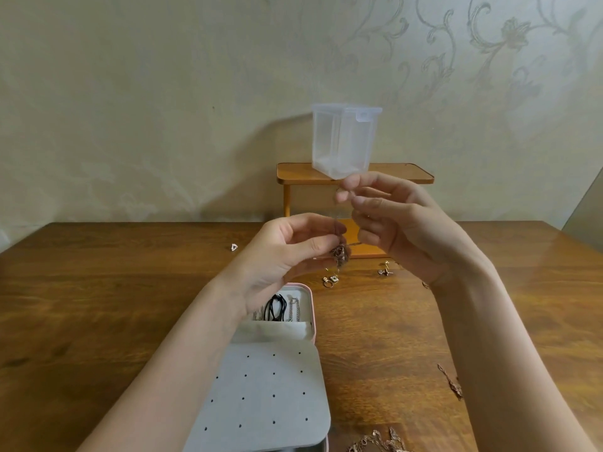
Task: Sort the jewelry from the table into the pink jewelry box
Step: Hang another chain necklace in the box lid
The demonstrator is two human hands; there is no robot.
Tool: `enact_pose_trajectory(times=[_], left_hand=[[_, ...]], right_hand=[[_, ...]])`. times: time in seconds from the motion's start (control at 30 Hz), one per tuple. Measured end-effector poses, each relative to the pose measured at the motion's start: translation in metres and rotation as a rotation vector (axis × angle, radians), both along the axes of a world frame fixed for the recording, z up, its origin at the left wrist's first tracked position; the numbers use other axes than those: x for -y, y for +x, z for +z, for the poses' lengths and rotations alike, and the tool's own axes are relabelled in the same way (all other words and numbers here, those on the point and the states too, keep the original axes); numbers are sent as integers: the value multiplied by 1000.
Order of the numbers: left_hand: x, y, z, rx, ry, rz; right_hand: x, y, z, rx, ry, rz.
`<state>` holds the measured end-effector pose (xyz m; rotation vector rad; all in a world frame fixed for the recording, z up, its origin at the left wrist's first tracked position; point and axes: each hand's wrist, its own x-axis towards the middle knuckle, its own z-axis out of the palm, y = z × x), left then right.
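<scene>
**Both hands raised over the open jewelry box**

We see the left hand (287,252) pinching a bunched chain (339,254) at its fingers, and the right hand (388,216) pinching something too fine to identify. Both forearms are lifted above the pink jewelry box (311,308), which lies open on the wooden bench (98,288). Loose earrings (330,281) lie just behind the box; a patterned wall rises behind the bench.

Open pink jewelry box (311,316), chains inside.

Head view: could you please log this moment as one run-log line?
left hand: pinches chain bundle | right hand: pinches chain's upper end | pink jewelry box: open, below hands | earrings: on table
</scene>
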<state>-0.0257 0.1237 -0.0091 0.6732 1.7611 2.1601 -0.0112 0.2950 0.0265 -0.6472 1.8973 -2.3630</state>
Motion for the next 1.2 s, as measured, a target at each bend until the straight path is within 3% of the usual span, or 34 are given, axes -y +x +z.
enact_pose_trajectory(times=[0.17, 0.37, 0.57, 0.73, 1.0, 1.2], left_hand=[[4, 0, 3, 56, 14, -65], [2, -1, 2, 65, 6, 7], [1, -2, 5, 91, 65, 163], [0, -1, 6, 128, 136, 316], [-6, -1, 3, 174, 67, 394], [1, -4, -1, 98, -184, 533]], right_hand=[[-5, -5, -3, 44, 14, -172], [-6, -3, -2, 4, 80, -205], [-3, -4, -6, -203, 678, -476], [10, 0, -1, -227, 719, -316], [21, -3, -7, -381, 837, -467], [-1, -1, 1, -320, 758, -482]])
